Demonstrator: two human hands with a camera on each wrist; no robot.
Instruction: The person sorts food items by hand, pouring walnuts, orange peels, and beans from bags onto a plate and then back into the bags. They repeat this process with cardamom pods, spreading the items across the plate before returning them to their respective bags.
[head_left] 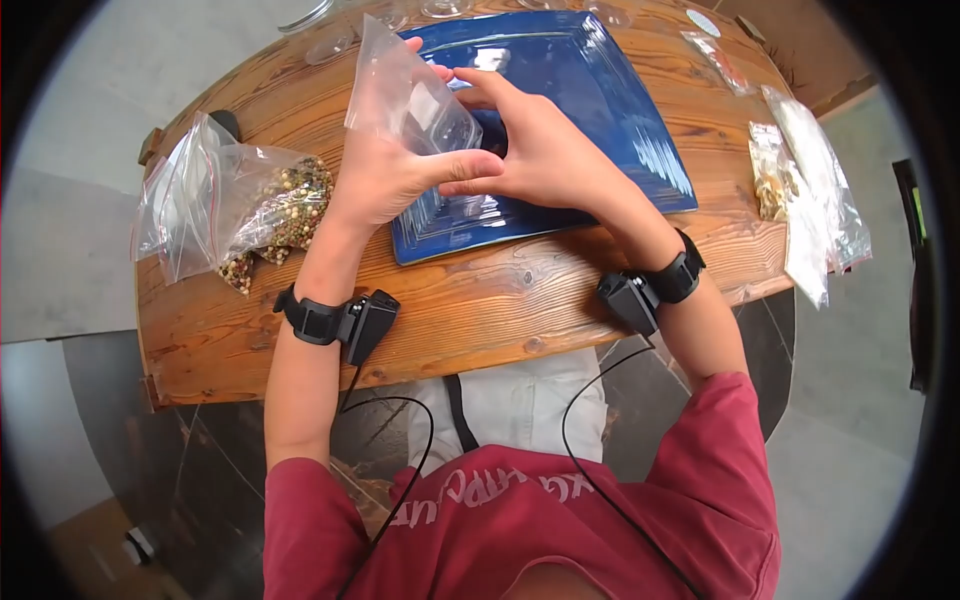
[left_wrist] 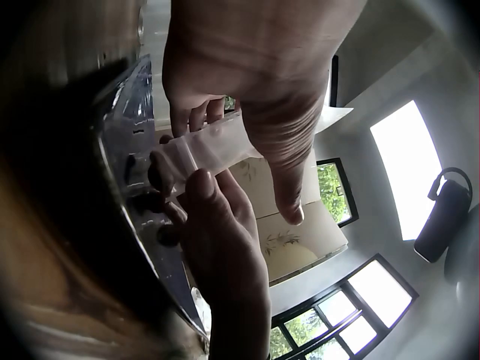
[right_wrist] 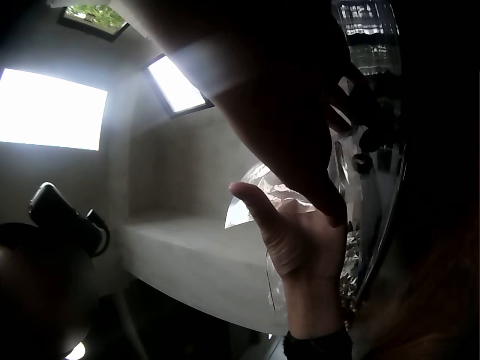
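— Where the head view is read as a clock face, how are the 2 hands posed?

— The left hand [head_left: 385, 178] extends from 7 o'clock, thumb straight toward 3 o'clock, fingers behind the translucent bag [head_left: 378, 85], which it holds. The right hand [head_left: 550, 150] enters from 4 o'clock and forms a C: thumb toward 9 o'clock, index finger toward 10 o'clock, fingers curved round the bag's lower end. How firmly they press cannot be told. The thumb tips overlap in the head view; contact between them is uncertain.

— And the counts?

— Between the hands, 1 translucent bag. Behind them, 1 blue tray [head_left: 600, 130] on 1 wooden table [head_left: 480, 290]. Toward 10 o'clock, 1 bag of mixed seeds [head_left: 285, 205], beside further clear plastic whose layers cannot be counted. Toward 1 o'clock, 1 orange packet [head_left: 722, 64]. Toward 2 o'clock, at least 2 overlapping packets: 1 yellowish packet [head_left: 769, 175] and 1 clear packet [head_left: 815, 170]. On each wrist, 1 black camera [head_left: 370, 326].

— Which way does the translucent bag point?

— Held over the tray's 10 o'clock side, it slants along a long axis running roughly from 11 o'clock to 5 o'clock. A pointed corner marks the 11 o'clock end; the lower end lies between the 2 hands.
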